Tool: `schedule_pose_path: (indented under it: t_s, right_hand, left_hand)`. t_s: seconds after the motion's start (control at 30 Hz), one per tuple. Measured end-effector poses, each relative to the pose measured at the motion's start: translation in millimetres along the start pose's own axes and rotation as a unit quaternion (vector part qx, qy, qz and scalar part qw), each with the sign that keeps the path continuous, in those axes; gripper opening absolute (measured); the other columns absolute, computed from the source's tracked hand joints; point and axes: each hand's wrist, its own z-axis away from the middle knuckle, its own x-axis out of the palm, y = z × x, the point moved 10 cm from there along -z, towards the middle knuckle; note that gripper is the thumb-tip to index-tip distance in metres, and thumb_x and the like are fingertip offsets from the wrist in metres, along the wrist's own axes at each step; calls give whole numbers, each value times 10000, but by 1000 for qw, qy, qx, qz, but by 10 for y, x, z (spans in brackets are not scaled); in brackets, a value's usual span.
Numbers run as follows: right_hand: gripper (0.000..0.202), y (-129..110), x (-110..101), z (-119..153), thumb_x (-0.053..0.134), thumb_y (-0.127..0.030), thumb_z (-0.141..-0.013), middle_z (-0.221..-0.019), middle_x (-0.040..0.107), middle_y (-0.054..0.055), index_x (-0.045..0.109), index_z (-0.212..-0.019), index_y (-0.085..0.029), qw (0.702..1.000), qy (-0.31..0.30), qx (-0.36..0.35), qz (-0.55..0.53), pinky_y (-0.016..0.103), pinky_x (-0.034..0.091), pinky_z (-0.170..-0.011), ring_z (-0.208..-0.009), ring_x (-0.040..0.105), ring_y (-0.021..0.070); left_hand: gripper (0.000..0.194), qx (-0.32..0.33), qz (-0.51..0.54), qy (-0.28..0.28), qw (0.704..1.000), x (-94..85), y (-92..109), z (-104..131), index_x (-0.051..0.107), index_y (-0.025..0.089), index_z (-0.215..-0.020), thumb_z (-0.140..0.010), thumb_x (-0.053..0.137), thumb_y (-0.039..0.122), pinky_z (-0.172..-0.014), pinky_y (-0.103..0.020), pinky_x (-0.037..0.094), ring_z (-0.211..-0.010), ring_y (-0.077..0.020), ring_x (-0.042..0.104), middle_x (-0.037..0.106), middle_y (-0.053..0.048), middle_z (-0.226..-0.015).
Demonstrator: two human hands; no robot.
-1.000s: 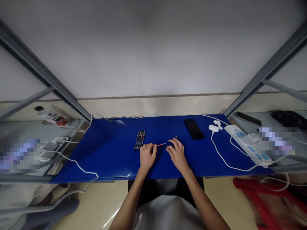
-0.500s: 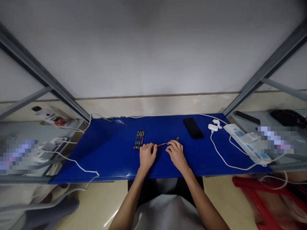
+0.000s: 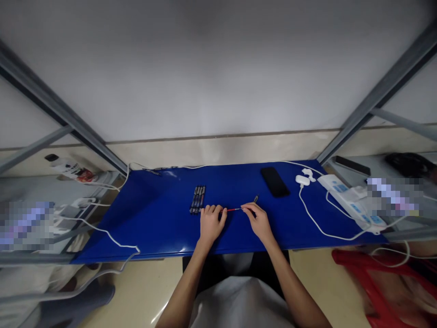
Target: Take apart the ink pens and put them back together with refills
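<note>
A thin red pen refill [image 3: 231, 210] with a pale narrow tip stretches between my hands, just above or on the blue table. My left hand [image 3: 210, 223] is closed around its left end, where a short dark part shows beside the thumb. At the other end, my right hand [image 3: 257, 221] pinches the pale tip between thumb and fingertips. A small dark pen piece [image 3: 256, 198] pokes out just beyond the right hand; whether it is held or lying there I cannot tell. Several dark pens [image 3: 198, 198] lie side by side beyond my left hand.
A black phone [image 3: 275, 181] lies to the right on the blue table [image 3: 153, 214]. Further right are a white earbud case [image 3: 302, 180] on a cable and a white power strip [image 3: 351, 205]. A bottle [image 3: 71, 168] lies tilted at the left. Metal frame bars flank both sides.
My right hand has shifted slightly right and toward me, and my left hand slightly right. More of the red refill shows between them. The dark piece beyond the right hand is more visible.
</note>
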Motion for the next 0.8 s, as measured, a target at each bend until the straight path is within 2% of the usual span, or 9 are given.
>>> schedule_pose_path:
  t_s: [0.3, 0.5, 0.7, 0.8]
  right_hand:
    - [245, 6, 3, 7, 485, -353, -954, -954, 694, 70, 704, -949, -243, 1000, 6, 0, 3, 394, 510, -880, -931, 649, 231]
    - [253, 5, 133, 24, 476, -338, -961, -952, 700, 52, 715, -960, -254, 999, -49, -9, 4, 362, 520, -852, -904, 662, 216]
    - [240, -3, 110, 28, 482, -322, -960, -953, 699, 58, 709, -966, -245, 999, -37, -11, 0, 355, 516, -847, -909, 659, 218]
    - [230, -4, 131, 34, 486, -313, -960, -954, 698, 60, 704, -976, -240, 999, -51, -13, -6, 344, 516, -844, -902, 659, 213]
  left_hand:
    - [261, 3, -3, -3, 1000, -4, 6, -2, 606, 225, -824, -966, 429, 353, -758, -349, 300, -836, -219, 520, 641, -50, -815]
    - [269, 16, -8, -16, 1000, 20, 38, 1, 613, 227, -827, -966, 429, 364, -758, -347, 301, -830, -215, 518, 636, -51, -818]
    - [277, 24, -7, -25, 999, 35, 49, -3, 613, 224, -836, -973, 418, 364, -751, -337, 301, -826, -206, 513, 634, -45, -824]
    - [274, 26, -8, -24, 999, 33, 55, 0, 617, 223, -839, -973, 421, 361, -752, -335, 301, -825, -204, 512, 630, -44, -818]
